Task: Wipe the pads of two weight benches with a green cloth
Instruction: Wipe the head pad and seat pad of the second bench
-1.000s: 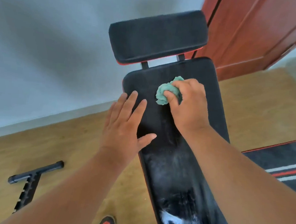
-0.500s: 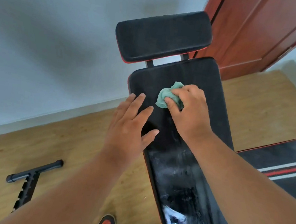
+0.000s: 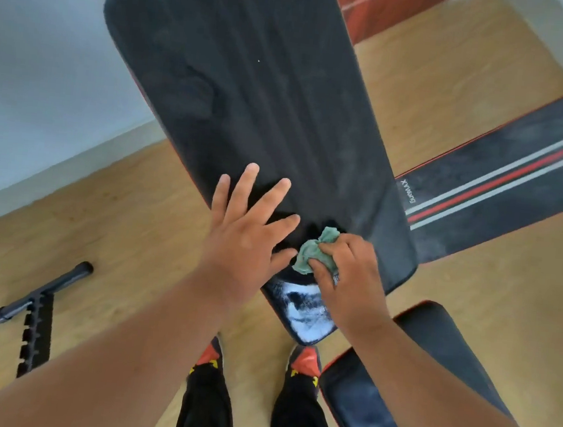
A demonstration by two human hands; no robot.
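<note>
The right hand is pinching the bunched green cloth against the near end of the bench pad, the left hand pressing flat, fingers spread; the cloth looks soft and light, best gripped wadded.

Small white lettering, roughly "SureMAXX", runs along the striped bench pad end.

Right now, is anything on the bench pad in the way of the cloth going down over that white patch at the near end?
Nothing visible. The right hand holds the green cloth just above the white patch on the bench pad. The left hand lies flat beside the cloth, off that path.
</note>
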